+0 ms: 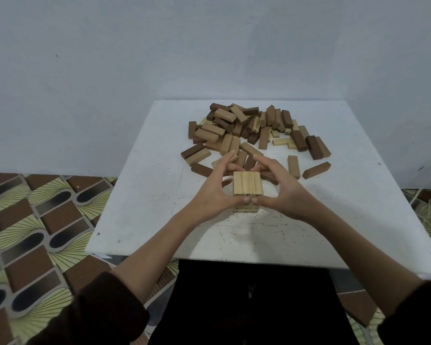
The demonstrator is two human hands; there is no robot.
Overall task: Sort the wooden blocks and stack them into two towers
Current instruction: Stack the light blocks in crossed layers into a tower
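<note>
Squaring up the pale-block tower (248,183), standing mid-desk (159,220), between left hand (209,192) and right hand (284,192); fingers (225,161) curved round its far side, thumbs meeting in front. Press evenly, lightly, keeping layers flush. Mixed loose blocks (246,130) heaped just beyond; no dark tower yet.
</note>
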